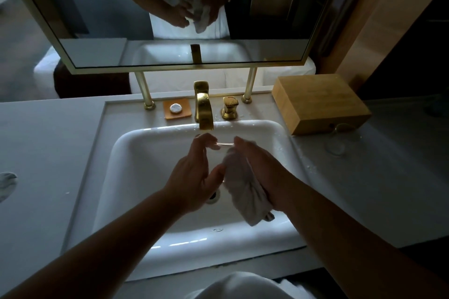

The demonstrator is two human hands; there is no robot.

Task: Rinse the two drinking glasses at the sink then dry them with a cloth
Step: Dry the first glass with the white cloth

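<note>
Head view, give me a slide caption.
Both hands dry a clear drinking glass with a white cloth over the white sink.

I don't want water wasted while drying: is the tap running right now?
Off, it seems: no stream shows below the gold faucet spout, above the glass.

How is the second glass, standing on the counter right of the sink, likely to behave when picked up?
The glass is clear and thin-looking, so probably fragile. Water droplets dot the counter around it, so it may be slippery. It stands upright on a flat base, so it seems unlikely to roll.
</note>
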